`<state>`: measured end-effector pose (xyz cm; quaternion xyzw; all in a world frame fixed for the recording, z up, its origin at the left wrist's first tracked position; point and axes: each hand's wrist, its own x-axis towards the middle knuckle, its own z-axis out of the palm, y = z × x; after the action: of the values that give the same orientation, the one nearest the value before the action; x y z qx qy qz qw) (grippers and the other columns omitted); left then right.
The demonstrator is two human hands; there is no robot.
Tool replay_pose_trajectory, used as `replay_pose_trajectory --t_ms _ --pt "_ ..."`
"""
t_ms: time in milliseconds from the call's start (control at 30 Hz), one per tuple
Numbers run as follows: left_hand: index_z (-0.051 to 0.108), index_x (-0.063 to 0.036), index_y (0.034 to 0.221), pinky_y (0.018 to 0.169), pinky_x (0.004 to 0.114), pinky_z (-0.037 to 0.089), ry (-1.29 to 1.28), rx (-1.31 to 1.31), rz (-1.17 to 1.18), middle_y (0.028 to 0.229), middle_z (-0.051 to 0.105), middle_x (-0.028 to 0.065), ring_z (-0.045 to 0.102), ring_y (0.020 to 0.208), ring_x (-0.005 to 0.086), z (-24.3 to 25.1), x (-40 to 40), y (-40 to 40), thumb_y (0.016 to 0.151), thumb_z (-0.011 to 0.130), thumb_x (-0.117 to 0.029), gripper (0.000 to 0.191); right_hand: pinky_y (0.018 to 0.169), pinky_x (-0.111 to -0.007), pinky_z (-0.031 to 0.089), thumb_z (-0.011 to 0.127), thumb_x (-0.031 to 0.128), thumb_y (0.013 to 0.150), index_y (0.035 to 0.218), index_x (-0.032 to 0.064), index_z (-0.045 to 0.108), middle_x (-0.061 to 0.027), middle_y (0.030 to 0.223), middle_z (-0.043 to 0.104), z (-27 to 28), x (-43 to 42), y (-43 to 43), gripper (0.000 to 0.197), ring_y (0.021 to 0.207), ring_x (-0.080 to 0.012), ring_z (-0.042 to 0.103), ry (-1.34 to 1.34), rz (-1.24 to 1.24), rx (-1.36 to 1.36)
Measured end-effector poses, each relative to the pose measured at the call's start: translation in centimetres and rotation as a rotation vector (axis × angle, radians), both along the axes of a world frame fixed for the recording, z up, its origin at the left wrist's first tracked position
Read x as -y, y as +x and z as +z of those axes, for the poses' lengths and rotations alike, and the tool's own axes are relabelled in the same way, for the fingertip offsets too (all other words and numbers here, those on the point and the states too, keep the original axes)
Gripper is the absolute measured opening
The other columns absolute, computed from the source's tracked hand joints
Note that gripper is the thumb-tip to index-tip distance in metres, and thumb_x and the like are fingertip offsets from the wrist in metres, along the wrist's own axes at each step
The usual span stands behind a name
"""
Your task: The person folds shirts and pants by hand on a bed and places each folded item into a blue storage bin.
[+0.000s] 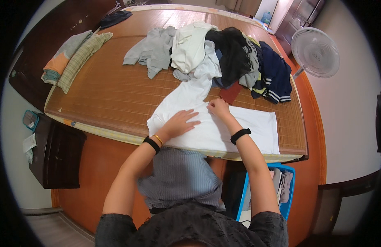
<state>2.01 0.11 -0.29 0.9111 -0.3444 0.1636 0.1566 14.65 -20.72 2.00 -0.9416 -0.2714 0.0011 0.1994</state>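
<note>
A white garment [252, 126], probably a long-sleeved top, lies spread along the near edge of the bed. One part of it, like a sleeve [190, 89], stretches away towards the clothes pile. My left hand [179, 123] rests flat on the fabric, fingers apart, with nothing gripped. To its right, my right hand [219, 108] has its fingers curled together at the garment's upper edge and appears to pinch the cloth there; the fingertips are partly hidden. Just beyond that hand lies a dark red cloth [231, 92].
A heap of clothes holds a grey sweatshirt [155, 46], a cream garment [190, 46], a black garment [229, 55] and a navy striped-cuff garment [272, 71]. Pillows [82, 61] lie left on the bed mat [116, 95]. A blue bin [289, 191], nightstand [61, 154] and fan [315, 52] stand around the bed.
</note>
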Motion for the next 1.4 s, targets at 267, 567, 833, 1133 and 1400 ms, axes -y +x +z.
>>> replay_pose_trajectory --t_ms 267,567,833,1133,1400 --pt "0.059 -0.0206 0.122 0.103 0.044 0.037 -0.075 -0.049 -0.116 0.137 0.047 0.0083 0.043 0.127 0.0303 -1.6 -0.3 0.5 0.086 0.06 -0.023 0.037 0.086 -0.052 0.04 0.058 0.023 0.086 0.105 0.0127 0.061 -0.0116 0.112 0.058 -2.4 -2.5 0.7 0.022 0.109 -0.0339 0.051 0.05 -0.184 0.077" --pt "0.049 -0.0234 0.134 0.108 0.052 0.028 0.006 -0.036 0.077 0.145 0.039 0.0083 0.034 0.135 0.0314 -0.1 -0.7 0.3 0.09 0.054 -0.038 0.047 0.105 -0.057 0.026 0.052 0.02 0.089 0.131 0.018 0.052 -0.0185 0.146 0.034 -3.4 -2.5 -3.7 0.043 0.134 -0.0386 0.032 -0.037 0.079 0.239" --pt "0.045 -0.0245 0.137 0.11 0.053 0.023 0.0 -0.123 0.088 0.149 0.033 0.0081 0.028 0.137 0.033 -0.5 -0.8 0.5 0.092 0.047 -0.041 0.048 0.087 -0.038 0.048 0.055 0.019 0.089 0.12 0.0035 0.059 -0.0275 0.133 0.044 5.5 -6.7 9.3 0.035 0.096 -0.0369 0.061 0.613 0.027 0.073" --pt "0.041 -0.0263 0.139 0.11 0.052 0.025 0.032 -0.115 0.142 0.15 0.031 0.0069 0.026 0.139 0.0302 -1.3 -1.0 -1.1 0.094 0.044 -0.043 0.048 0.101 -0.039 0.038 0.053 0.029 0.091 0.13 0.0044 0.052 -0.0296 0.148 0.019 4.5 -11.7 16.3 0.046 0.125 -0.0393 0.042 0.886 -0.089 -0.286" --pt "0.041 -0.0252 0.139 0.111 0.051 0.023 0.052 -0.135 0.098 0.15 0.03 0.0053 0.026 0.139 0.031 0.3 -0.7 -0.2 0.093 0.045 -0.042 0.049 0.07 -0.021 0.044 0.053 0.024 0.095 0.113 -0.0013 0.062 0.0003 0.091 0.062 5.5 -7.3 15.6 0.032 0.077 -0.0072 0.055 1.134 -0.017 -0.289"
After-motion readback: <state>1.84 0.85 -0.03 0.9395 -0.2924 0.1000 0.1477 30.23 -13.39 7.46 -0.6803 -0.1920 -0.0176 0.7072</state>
